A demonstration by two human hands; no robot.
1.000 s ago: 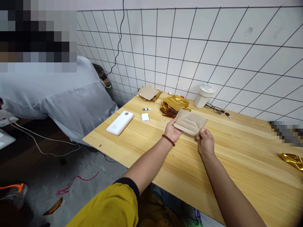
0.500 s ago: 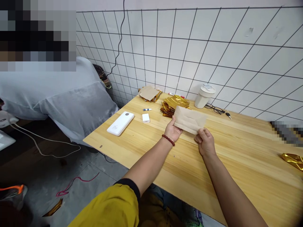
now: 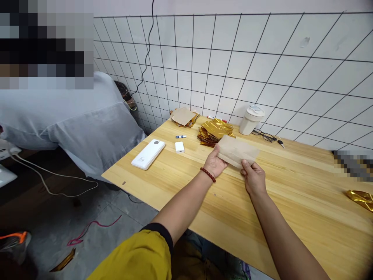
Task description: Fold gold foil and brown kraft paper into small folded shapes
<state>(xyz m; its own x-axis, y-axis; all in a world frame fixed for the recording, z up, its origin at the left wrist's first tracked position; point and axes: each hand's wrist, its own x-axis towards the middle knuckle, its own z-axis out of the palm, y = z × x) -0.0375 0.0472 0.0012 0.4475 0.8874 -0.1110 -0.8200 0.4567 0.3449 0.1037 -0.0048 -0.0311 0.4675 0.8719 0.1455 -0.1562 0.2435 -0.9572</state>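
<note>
Both hands hold a flat brown paper envelope [image 3: 237, 151] just above the wooden table [image 3: 291, 202]. My left hand [image 3: 215, 163], with a red bead bracelet on its wrist, pinches the envelope's left end. My right hand [image 3: 254, 177] pinches its near right edge between thumb and fingers. Right behind the envelope lies a stack of gold foil sheets [image 3: 214, 131].
On the table are a white power bank [image 3: 148, 154], a small white charger [image 3: 179, 146], another brown envelope on foil [image 3: 183, 115], a white lidded cup [image 3: 250, 119], glasses [image 3: 265, 135], and a gold foil piece [image 3: 361, 198] at the right edge. A person in a grey shirt [image 3: 72, 124] sits at the left.
The envelope was tipped up toward me and has come back down flatter, shifting slightly right. Both hands kept their hold on it.
</note>
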